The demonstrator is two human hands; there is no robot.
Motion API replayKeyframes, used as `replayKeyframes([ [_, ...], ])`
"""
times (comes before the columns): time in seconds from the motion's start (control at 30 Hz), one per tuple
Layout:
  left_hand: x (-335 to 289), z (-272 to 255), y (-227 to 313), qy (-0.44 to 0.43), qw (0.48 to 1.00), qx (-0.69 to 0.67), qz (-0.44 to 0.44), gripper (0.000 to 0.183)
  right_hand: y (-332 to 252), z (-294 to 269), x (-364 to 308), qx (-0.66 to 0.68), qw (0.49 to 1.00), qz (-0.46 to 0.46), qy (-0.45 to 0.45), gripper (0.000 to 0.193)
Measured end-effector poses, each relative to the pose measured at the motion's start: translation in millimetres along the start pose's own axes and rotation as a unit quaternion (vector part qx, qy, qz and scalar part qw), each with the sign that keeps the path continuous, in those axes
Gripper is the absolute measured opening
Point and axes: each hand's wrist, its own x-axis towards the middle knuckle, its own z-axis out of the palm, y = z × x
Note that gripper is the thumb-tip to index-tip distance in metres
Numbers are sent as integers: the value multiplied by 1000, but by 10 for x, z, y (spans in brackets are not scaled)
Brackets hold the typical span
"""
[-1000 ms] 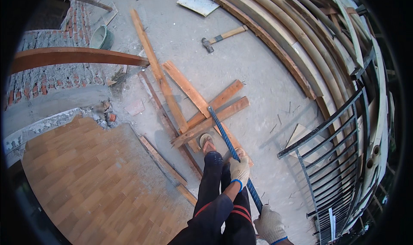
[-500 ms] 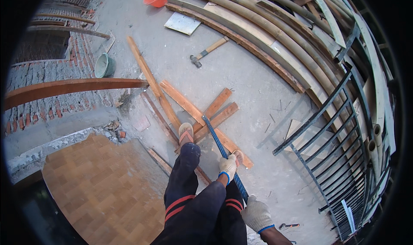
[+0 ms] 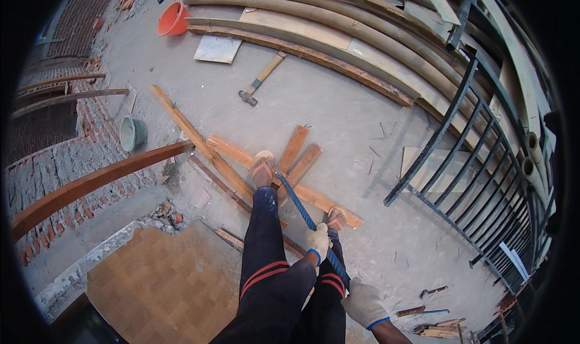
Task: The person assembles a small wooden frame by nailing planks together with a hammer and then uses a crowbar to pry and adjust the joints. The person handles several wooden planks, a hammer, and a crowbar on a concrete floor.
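Foot (image 3: 263,169) is now covering the plank (image 3: 320,202) it was beside, apparently steadying it, while left hand (image 3: 318,240) and right hand (image 3: 365,305) are gripping the bar (image 3: 295,200), fully closed.

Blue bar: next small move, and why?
Probably nudge the blue bar to seat its tip before any levering. The left hand and right hand both grip it, and the tip is by the long plank, beside the left foot. Whether it has bitten under anything, I can't tell.
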Motion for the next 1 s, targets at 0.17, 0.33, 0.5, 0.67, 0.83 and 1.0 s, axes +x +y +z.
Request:
replayKeyframes([
  [0.17, -23, -60, -53, -17, 999, -16, -23, 23, -148, 54, -214, -44, 997, 42, 52, 41],
  [0.33, -105, 25, 2, 10, 1000, 5, -6, 22, -29, 129, -583, -158, 977, 145, 23, 42],
  [0.5, -119, 89, -137, 40, 999, -8, 30, 18, 136, 219, -577, -209, 966, 150, 15, 41],
  [0.67, 128, 55, -541, 13, 997, 6, 78, 14, 133, 317, -551, -192, 968, 163, 7, 39],
  [0.83, 198, 47, -704, 36, 991, 55, 116, 14, 132, 339, -563, -196, 965, 174, 3, 39],
  [1.0, 50, -15, -491, 5, 1000, 17, 21, 26, 127, 320, -525, -185, 968, 167, -3, 41],
])
